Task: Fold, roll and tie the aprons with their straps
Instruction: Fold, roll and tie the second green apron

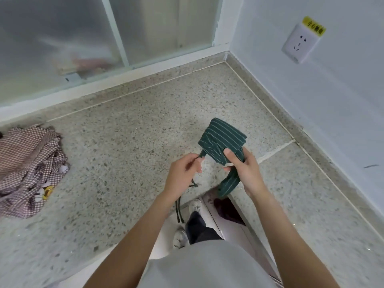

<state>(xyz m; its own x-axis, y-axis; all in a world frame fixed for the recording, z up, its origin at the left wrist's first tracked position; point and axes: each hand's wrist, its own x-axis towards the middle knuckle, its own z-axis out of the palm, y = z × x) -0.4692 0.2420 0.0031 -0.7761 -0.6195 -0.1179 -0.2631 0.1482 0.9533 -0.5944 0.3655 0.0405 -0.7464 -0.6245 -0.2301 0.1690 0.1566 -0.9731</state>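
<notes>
A rolled green striped apron [223,140] was gripped by the right hand [247,173] above the speckled stone table [128,129], near its front edge. A thin strap [202,155] was pinched by the left hand [182,175]. Crumpled checked cloth [27,167] lay well apart at the left.

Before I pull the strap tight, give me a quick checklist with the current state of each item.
1. Green striped apron roll held firm: ok, right hand has its grip on it, thumb on top.
2. Strap in hand: ok, left hand pinches it beside the roll.
3. Strap wrapped around the roll: ok, at least one band crosses it.
4. Knot made: cannot tell, hidden by fingers.
5. Loose strap ends free: ok, hanging below the left wrist.
6. Next apron ready: ok, checked apron pile waits on the counter.
</notes>
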